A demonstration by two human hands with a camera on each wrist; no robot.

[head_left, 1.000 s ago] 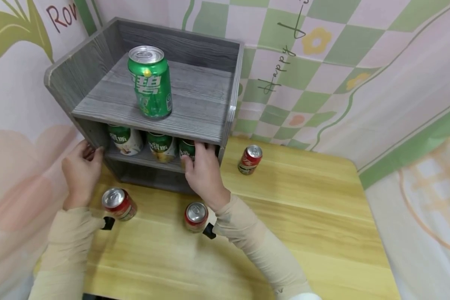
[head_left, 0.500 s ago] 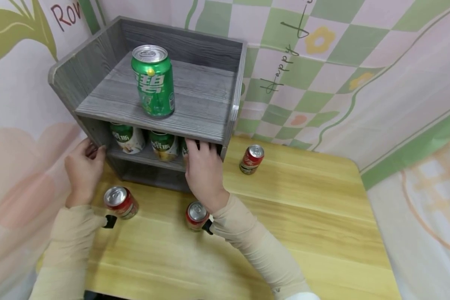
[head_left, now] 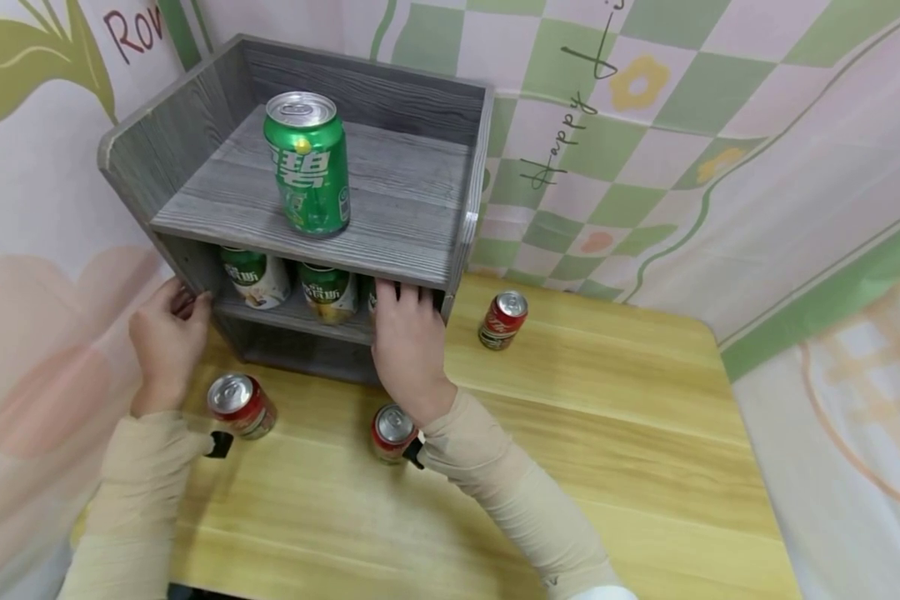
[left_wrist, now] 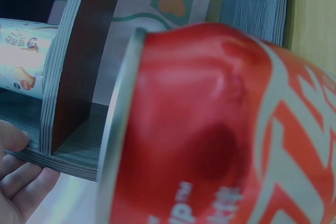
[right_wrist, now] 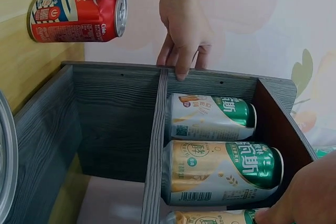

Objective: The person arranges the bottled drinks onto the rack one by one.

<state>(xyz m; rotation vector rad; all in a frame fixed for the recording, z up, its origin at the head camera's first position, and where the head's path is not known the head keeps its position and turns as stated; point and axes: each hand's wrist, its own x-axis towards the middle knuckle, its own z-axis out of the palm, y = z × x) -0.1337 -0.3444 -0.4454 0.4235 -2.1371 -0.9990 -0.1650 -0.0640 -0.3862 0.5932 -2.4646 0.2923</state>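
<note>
A grey wooden shelf unit [head_left: 412, 179] stands on the table with three green-and-white drink cans on its middle level: a left can [head_left: 253, 277], a middle can [head_left: 328, 293] and a right can [right_wrist: 210, 217]. My left hand [head_left: 168, 337] grips the unit's left side panel, its thumb at the front edge. My right hand [head_left: 411, 350] reaches into the right end of that level with fingers extended, touching the front of the right can, which the hand mostly hides. A green soda can [head_left: 309, 171] stands upright on the top level.
Three red cola cans stand upright on the wooden table [head_left: 570, 433]: a left cola can [head_left: 243, 407] beside my left wrist, a front cola can [head_left: 392, 433] by my right wrist, and another cola can [head_left: 503, 320] right of the unit. Patterned cloth [head_left: 555, 150] hangs behind.
My right hand has moved slightly up and deeper into the middle level; its thumb no longer shows in front of the right can. My left hand has kept its place on the side panel.
</note>
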